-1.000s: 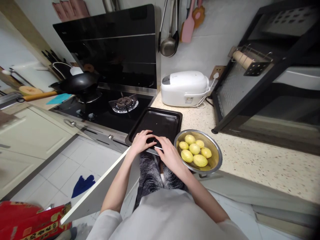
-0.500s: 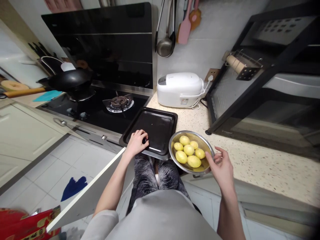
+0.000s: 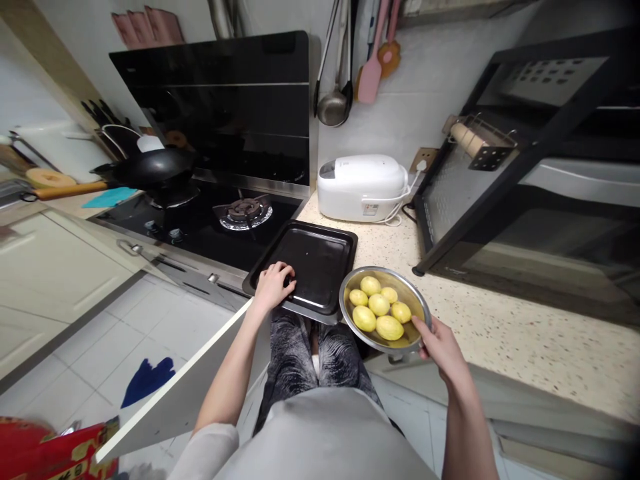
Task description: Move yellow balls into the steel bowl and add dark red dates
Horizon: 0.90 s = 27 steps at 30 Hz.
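Note:
My right hand grips the right rim of a round metal bowl, with the thumb inside and the fingers beneath. Several peeled yellow potatoes lie in the bowl. To its left is a black baking tray, partly on the counter and reaching over the front edge. My left hand is over the tray's near left corner, its fingers curled in toward the thumb. Something dark shows between them, too small to make out.
A white rice cooker stands behind the tray. On the left is a gas stove with a black wok. A dark oven fills the right side. An opened cabinet door juts out by my left arm.
My right hand has closed more firmly on the bowl's rim; its fingers were looser before. The view has tilted up slightly. My left hand stays over the tray.

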### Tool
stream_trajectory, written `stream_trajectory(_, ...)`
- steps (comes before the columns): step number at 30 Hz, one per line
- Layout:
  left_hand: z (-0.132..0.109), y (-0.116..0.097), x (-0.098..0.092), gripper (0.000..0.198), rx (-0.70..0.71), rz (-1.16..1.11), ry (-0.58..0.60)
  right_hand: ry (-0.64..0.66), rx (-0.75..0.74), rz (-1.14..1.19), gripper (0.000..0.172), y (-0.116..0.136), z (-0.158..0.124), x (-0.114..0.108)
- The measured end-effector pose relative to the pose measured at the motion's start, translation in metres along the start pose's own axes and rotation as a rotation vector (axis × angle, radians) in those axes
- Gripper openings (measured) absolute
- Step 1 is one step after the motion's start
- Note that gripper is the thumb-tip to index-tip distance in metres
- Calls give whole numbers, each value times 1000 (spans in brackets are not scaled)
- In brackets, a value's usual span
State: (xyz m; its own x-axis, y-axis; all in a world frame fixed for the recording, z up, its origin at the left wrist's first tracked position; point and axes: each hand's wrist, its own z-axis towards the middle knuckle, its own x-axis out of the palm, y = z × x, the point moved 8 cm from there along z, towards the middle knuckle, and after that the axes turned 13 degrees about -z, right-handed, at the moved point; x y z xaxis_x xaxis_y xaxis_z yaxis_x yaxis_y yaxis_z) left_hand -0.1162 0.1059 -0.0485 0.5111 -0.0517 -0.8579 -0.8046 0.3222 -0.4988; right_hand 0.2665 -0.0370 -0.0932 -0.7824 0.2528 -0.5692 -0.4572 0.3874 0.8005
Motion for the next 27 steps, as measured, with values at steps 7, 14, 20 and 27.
stream_trajectory(7,1,10,10,35,-34,-32,28,-63,12,38,34,4,12,-3)
stream_trajectory(14,8,1,3,47,70,-208,-31,-225,-184,-74,36,70,22,-12)
stream_trajectory(20,19,-59,5,55,235,-850,-286,-400,-372,-427,36,152,36,1)
stream_trajectory(27,70,-94,44,59,-42,-1595,-435,-546,-557,-873,49,224,22,47)
